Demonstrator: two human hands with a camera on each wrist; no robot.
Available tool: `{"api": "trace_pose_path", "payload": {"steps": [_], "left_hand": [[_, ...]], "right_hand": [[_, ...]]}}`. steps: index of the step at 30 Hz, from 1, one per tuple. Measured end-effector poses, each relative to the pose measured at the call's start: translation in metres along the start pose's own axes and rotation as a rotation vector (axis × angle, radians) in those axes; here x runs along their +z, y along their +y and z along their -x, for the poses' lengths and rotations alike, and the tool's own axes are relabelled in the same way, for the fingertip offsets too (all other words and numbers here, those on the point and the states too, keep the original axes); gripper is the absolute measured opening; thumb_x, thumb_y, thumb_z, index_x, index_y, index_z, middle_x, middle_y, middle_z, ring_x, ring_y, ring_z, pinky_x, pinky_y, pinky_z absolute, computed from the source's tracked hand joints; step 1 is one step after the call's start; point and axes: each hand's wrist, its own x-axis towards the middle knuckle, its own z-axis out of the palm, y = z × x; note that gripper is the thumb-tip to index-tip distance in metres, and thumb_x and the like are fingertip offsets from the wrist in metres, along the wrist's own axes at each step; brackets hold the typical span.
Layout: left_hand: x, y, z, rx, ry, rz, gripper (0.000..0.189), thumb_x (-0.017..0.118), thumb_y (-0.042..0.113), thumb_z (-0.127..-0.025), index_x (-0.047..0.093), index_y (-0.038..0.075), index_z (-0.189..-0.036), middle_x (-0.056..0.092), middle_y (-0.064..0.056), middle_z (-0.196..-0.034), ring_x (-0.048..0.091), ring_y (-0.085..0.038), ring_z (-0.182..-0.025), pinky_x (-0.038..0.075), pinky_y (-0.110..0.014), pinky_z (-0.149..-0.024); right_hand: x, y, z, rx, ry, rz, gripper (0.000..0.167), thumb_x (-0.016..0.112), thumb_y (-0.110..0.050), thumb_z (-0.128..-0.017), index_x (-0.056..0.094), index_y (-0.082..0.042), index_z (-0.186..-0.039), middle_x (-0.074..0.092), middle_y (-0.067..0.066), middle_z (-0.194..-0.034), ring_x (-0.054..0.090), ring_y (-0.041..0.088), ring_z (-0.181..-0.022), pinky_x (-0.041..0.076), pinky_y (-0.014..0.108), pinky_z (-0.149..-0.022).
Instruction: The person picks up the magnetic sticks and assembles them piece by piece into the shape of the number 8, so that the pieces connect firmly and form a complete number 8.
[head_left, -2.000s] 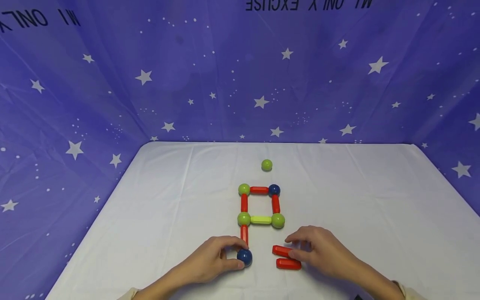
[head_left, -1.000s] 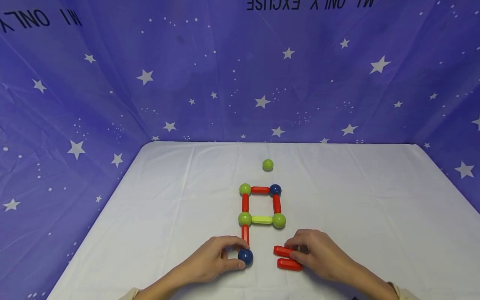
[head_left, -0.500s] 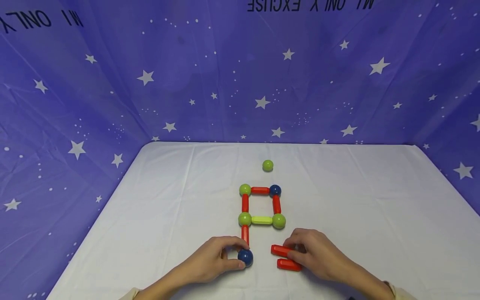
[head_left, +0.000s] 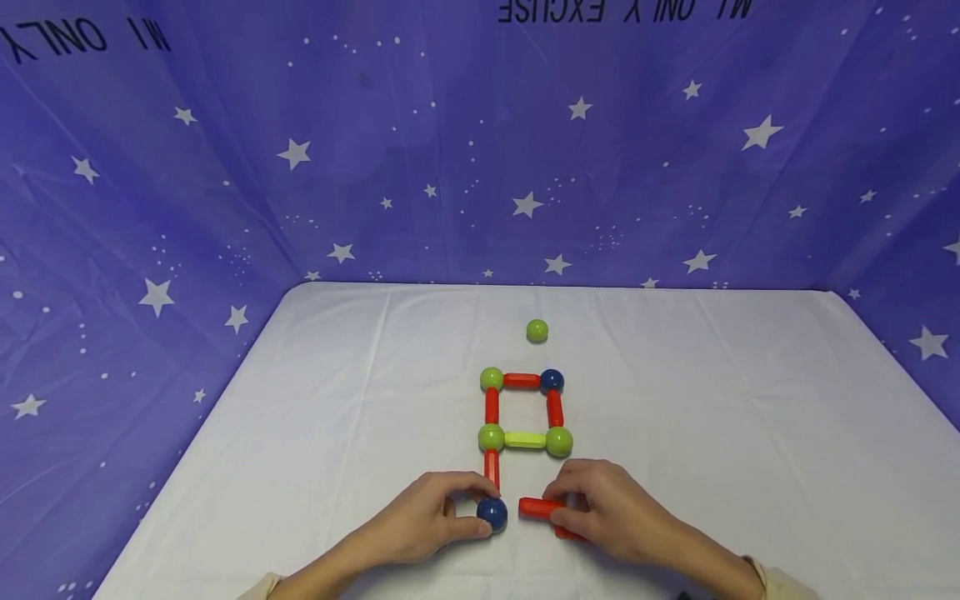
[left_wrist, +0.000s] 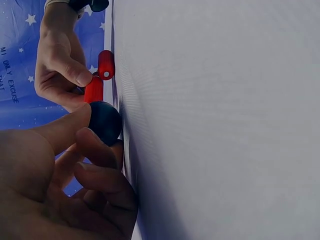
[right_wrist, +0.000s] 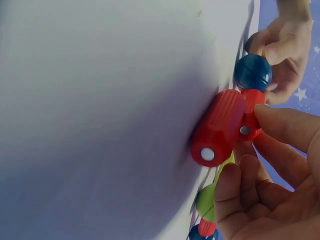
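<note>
My left hand (head_left: 429,518) pinches a blue ball (head_left: 492,515) between thumb and fingers, low on the table. That ball sits at the near end of a red rod (head_left: 491,472) running down from a green ball (head_left: 491,437). With my right hand (head_left: 611,510) I pinch another red rod (head_left: 537,508), its free end pointing left, a short gap from the blue ball in the head view. A second loose red rod (right_wrist: 218,127) lies on the cloth, mostly hidden under my right hand in the head view; its pale end tip shows in the right wrist view.
Beyond my hands lies a square of red rods, one yellow-green rod (head_left: 525,439), green balls and a blue ball (head_left: 552,381) at its far right corner. Farther back sits a single green ball (head_left: 537,331). A white cloth (head_left: 337,400) covers the table; a purple starry sheet (head_left: 450,150) hangs behind.
My right hand closed on the farther of the two loose red rods and has moved it left toward the blue ball. My left hand stays on the blue ball.
</note>
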Motion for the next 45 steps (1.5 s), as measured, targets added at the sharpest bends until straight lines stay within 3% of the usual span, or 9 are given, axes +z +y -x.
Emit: {"api": "trace_pose_path", "payload": {"steps": [11, 34, 45], "left_hand": [[-0.0005, -0.0012, -0.0005, -0.003, -0.005, 0.004, 0.027, 0.078, 0.027, -0.086, 0.069, 0.026, -0.112, 0.063, 0.012, -0.106, 0.046, -0.009, -0.051, 0.036, -0.021, -0.047], [0.0001, 0.0002, 0.0008, -0.017, -0.007, 0.038, 0.028, 0.077, 0.024, -0.087, 0.069, 0.025, -0.113, 0.062, 0.011, -0.106, 0.046, -0.011, -0.05, 0.036, -0.021, -0.046], [0.0001, -0.0002, -0.0001, -0.016, -0.008, 0.017, 0.028, 0.077, 0.027, -0.087, 0.069, 0.026, -0.113, 0.063, 0.012, -0.106, 0.047, -0.01, -0.052, 0.037, -0.02, -0.048]], "right_hand": [[0.0075, -0.0072, -0.0069, -0.035, -0.02, 0.021, 0.013, 0.077, -0.014, -0.085, 0.078, -0.014, -0.098, 0.058, -0.019, -0.083, 0.051, 0.003, -0.073, 0.045, 0.023, -0.064], [0.0091, -0.0064, -0.0065, -0.005, -0.039, 0.009, 0.012, 0.078, -0.018, -0.085, 0.077, -0.018, -0.097, 0.057, -0.02, -0.083, 0.051, 0.004, -0.072, 0.045, 0.023, -0.063], [0.0006, -0.0001, -0.0005, -0.015, 0.019, 0.003, 0.013, 0.076, -0.021, -0.086, 0.076, -0.016, -0.099, 0.059, -0.019, -0.086, 0.051, 0.004, -0.074, 0.046, 0.024, -0.065]]}}
